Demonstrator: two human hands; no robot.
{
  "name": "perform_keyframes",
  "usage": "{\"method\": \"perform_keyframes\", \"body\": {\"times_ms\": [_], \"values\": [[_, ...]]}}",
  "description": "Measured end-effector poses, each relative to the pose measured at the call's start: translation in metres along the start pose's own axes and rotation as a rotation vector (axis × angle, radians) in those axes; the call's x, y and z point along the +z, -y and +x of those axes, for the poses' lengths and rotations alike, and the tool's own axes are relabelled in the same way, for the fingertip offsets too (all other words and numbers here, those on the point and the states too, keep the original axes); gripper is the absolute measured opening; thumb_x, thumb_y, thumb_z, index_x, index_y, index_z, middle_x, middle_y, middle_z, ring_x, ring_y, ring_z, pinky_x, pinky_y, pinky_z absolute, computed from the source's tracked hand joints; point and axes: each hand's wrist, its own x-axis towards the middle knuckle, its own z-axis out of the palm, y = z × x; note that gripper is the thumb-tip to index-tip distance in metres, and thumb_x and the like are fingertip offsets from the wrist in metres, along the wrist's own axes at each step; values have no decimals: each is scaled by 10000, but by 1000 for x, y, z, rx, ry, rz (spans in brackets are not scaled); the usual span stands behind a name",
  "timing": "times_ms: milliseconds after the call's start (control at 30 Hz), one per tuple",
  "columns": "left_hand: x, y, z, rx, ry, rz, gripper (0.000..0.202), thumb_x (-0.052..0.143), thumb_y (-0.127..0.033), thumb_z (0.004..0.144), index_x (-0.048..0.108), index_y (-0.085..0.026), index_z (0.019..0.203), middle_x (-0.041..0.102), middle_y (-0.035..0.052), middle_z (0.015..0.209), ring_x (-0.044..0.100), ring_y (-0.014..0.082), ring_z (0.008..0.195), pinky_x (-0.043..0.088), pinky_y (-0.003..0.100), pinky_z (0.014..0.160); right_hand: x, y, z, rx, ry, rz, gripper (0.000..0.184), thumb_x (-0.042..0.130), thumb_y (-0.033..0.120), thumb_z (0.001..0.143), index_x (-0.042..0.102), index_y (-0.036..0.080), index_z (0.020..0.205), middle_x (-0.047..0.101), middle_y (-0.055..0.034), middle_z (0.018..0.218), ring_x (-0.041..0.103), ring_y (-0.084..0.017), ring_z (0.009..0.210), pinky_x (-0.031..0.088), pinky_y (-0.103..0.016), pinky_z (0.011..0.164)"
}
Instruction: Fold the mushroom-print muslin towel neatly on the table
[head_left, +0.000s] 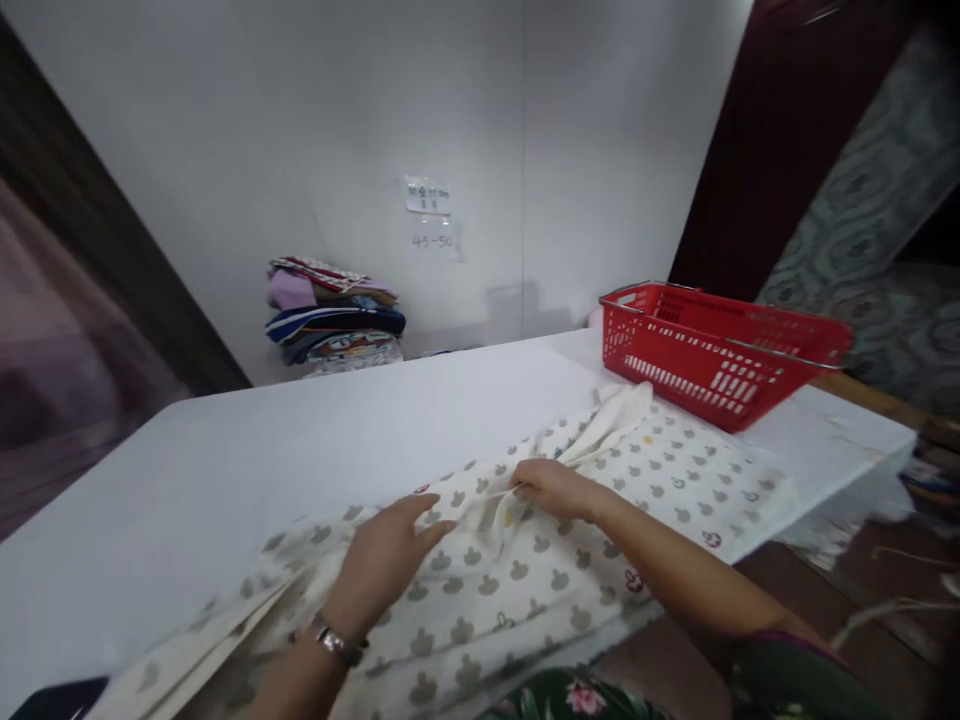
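1. Currently, through the head view, I log the printed cloth (487,583) spread along the near side of the table (480,410), beneath and around both hands and running out past them to left and right.
2. Left hand (411,535): thumb and forefinger stand apart over the cloth, with a gap between their tips. I cannot tell whether the other fingers press on it. A metal-looking band (335,640) circles the wrist.
3. Right hand (553,488): fingers drawn in, pinching a bit of the cloth at a raised crease, right of the left hand.
4. Cloth: off-white, soft-looking, rumpled between the hands; small grey motifs in rows, a few yellow or dark red. A plain pale fold rises beyond the right hand.
5. Table: smooth, white. A red basket (651,348), perforated plastic by its look, stands at the far right, by the cloth.
6. Against the wall, I note a stack of folded textiles (334,322).
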Motion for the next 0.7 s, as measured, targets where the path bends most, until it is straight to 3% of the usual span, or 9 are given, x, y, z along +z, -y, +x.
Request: {"method": "perform_keyframes", "body": {"times_ms": [133, 333, 533, 700], "values": [[27, -40, 13, 228, -4, -122, 366, 533, -360, 779, 564, -263, 1131, 615, 13, 1156, 553, 193, 1048, 384, 278, 880, 4, 19, 2, -129, -59, -54, 161, 497, 164, 811, 625, 176, 907, 624, -43, 876, 552, -162, 844, 388, -256, 762], [55, -51, 22, 192, -39, -153, 243, 477, -304, 810, 600, -263, 1016, 655, 20, 1010, 588, 194, 912, 402, 287, 755, 16, 18, -5, -155, -138, -12, 120, 501, 178, 834, 608, 191, 886, 612, -24, 847, 545, -151, 835, 394, -251, 748], [54, -47, 22, 165, 16, -86, 274, 409, -380, 846, 649, -252, 870, 673, 19, 841, 603, 182, 779, 390, 260, 671, 27, 10, -12, -131, -208, 44, 194, 494, 223, 852, 565, 194, 1031, 631, -34, 930, 551, -151, 883, 387, -254, 788], [30, -32, 18, 133, 10, -169, 330, 402, -481, 814, 644, -268, 746, 681, -16, 776, 606, 177, 737, 421, 240, 650, 18, -8, -23, -190, -258, -125, 281, 476, 187, 831, 519, 174, 1108, 622, -74, 962, 531, -180, 923, 347, -312, 847]]}}
